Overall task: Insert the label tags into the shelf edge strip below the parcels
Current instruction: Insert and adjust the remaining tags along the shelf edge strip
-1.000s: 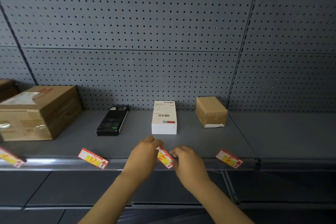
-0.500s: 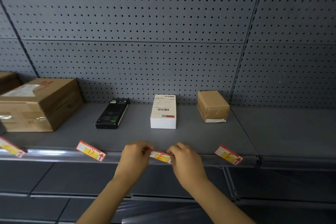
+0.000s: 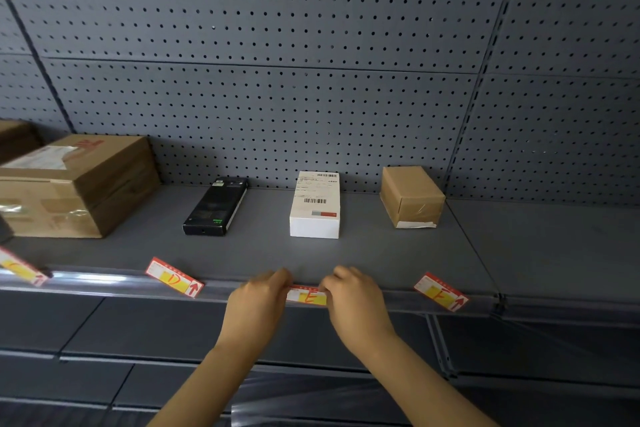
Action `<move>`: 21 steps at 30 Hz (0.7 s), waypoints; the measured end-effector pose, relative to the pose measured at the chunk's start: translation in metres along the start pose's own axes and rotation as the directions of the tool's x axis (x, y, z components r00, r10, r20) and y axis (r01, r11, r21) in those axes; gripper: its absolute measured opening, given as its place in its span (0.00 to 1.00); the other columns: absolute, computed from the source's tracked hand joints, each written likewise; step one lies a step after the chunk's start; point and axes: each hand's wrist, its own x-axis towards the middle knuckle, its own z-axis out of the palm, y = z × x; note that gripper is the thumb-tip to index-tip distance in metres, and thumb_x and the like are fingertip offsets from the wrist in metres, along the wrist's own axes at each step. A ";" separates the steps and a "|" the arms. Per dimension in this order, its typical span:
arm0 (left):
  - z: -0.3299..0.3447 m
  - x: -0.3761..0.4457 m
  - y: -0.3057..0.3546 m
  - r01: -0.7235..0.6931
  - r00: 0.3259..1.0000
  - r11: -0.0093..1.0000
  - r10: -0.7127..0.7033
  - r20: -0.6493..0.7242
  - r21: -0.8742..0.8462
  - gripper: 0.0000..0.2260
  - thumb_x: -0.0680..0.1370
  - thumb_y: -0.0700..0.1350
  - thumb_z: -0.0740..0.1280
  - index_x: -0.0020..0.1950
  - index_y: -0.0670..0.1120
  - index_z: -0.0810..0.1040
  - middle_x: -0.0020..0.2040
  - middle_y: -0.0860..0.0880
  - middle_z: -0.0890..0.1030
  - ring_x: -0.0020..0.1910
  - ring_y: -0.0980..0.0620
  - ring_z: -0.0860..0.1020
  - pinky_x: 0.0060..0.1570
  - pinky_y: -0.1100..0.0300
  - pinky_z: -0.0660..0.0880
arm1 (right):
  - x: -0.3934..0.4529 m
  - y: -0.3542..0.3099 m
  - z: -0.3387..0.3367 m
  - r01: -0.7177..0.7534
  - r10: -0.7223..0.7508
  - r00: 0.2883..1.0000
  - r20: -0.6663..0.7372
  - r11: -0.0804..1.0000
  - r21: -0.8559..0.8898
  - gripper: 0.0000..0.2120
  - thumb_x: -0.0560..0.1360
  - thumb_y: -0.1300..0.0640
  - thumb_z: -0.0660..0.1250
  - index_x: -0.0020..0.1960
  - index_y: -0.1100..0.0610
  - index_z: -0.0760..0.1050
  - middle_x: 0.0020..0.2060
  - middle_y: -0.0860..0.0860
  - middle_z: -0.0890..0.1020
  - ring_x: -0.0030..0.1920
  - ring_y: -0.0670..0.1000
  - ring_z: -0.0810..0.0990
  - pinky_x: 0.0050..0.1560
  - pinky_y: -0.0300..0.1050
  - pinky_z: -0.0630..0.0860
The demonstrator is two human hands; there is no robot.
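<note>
A red and yellow label tag marked E [image 3: 307,296] lies level against the shelf edge strip [image 3: 104,282], directly below the white parcel [image 3: 315,204]. My left hand [image 3: 258,302] pinches its left end and my right hand [image 3: 356,302] pinches its right end. Tag D [image 3: 174,277] rests slanted on the strip below the black parcel [image 3: 216,206]. Tag F [image 3: 440,291] rests slanted below the small brown parcel [image 3: 412,196]. Another tag [image 3: 20,267] shows at the far left edge.
A large cardboard box [image 3: 74,185] stands at the left of the grey shelf [image 3: 381,253]. A perforated back panel [image 3: 277,80] rises behind. A second shelf section [image 3: 554,246] continues to the right, and lower shelving sits below.
Tag E went from slanted between my fingers to level along the strip. Both hands shifted down to the strip and spread to the tag's ends.
</note>
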 end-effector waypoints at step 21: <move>0.002 -0.005 -0.004 -0.028 1.000 0.999 0.027 0.005 0.046 0.08 0.67 0.32 0.74 0.37 0.44 0.80 0.35 0.46 0.81 0.32 0.45 0.79 0.29 0.54 0.76 | -0.006 -0.004 -0.001 0.045 -0.045 0.998 0.052 0.999 -0.005 0.15 0.76 0.67 0.61 0.60 0.58 0.77 0.52 0.54 0.76 0.54 0.54 0.74 0.53 0.47 0.75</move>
